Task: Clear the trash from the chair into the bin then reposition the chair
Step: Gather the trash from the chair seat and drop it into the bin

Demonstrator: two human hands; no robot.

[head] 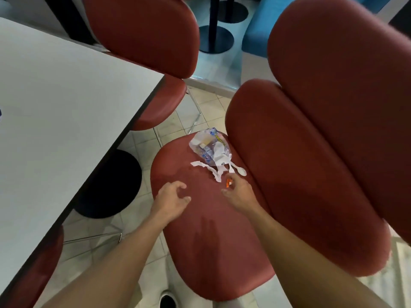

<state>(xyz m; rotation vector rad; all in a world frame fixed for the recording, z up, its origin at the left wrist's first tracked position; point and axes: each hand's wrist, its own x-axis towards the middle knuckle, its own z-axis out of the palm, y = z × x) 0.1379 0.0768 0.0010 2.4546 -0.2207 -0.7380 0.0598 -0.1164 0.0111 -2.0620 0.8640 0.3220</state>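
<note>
A red padded chair seat (206, 236) lies below me, its backrest (289, 170) to the right. On the seat's far end sit a crumpled clear plastic bag (208, 147), torn white paper strips (209, 171), a white plastic spoon (239, 171) and a small orange wrapper (228, 182). My right hand (239, 194) hovers right beside the orange wrapper, fingers loosely spread, holding nothing. My left hand (172, 197) hangs over the seat's left side with relaxed curled fingers, empty. No bin is in view.
A white table (62, 103) with a dark edge fills the left; its black round base (111, 185) stands on the tiled floor. Another red chair (151, 41) is tucked at the table beyond. A second red backrest (355, 96) looms at right.
</note>
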